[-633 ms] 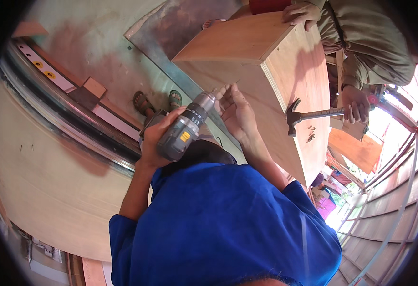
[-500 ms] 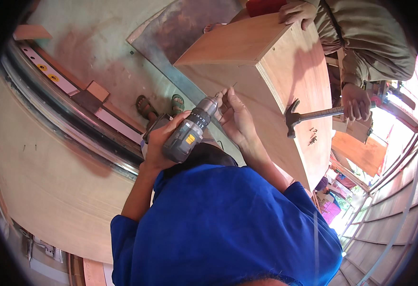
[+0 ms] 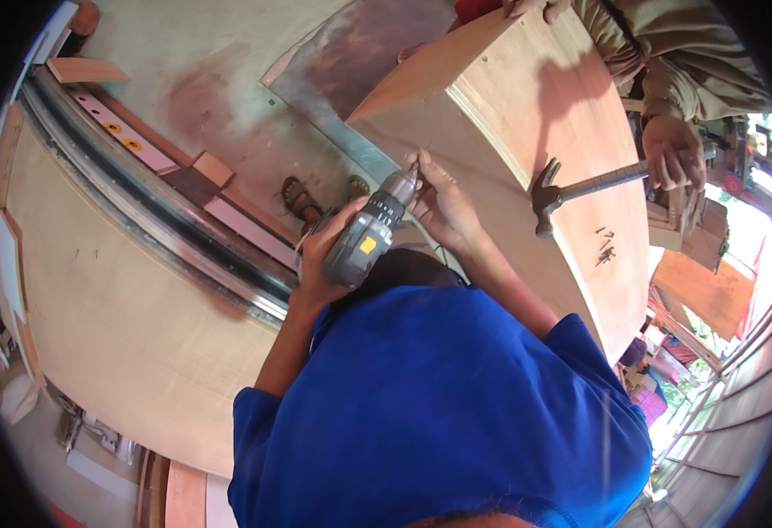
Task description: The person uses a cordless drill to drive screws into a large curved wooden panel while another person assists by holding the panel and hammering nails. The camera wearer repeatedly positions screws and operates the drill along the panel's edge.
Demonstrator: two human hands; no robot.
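A grey and black cordless drill (image 3: 351,255) with a yellow label points away from me. My left hand (image 3: 316,255) is closed around it. At the chuck (image 3: 401,185), the fingers of my right hand (image 3: 443,204) pinch a thin metal piece, a bit or a nail; it is too small to tell which. Just beyond and to the right of my hands stands a large plywood box (image 3: 492,163) with a curved panel. Several loose nails (image 3: 604,248) lie on that panel.
Across the box, a co-worker's hand (image 3: 672,150) holds a claw hammer (image 3: 593,185) over the panel; their other hand (image 3: 540,7) rests on its far edge. A curved plywood piece with a dark metal-like edge (image 3: 157,220) lies at left. Wood offcuts (image 3: 214,167) sit beside it.
The view has shifted, so most things sit further right in the picture. My right fingers have drawn closer together at the chuck. My left hand keeps its hold on the drill.
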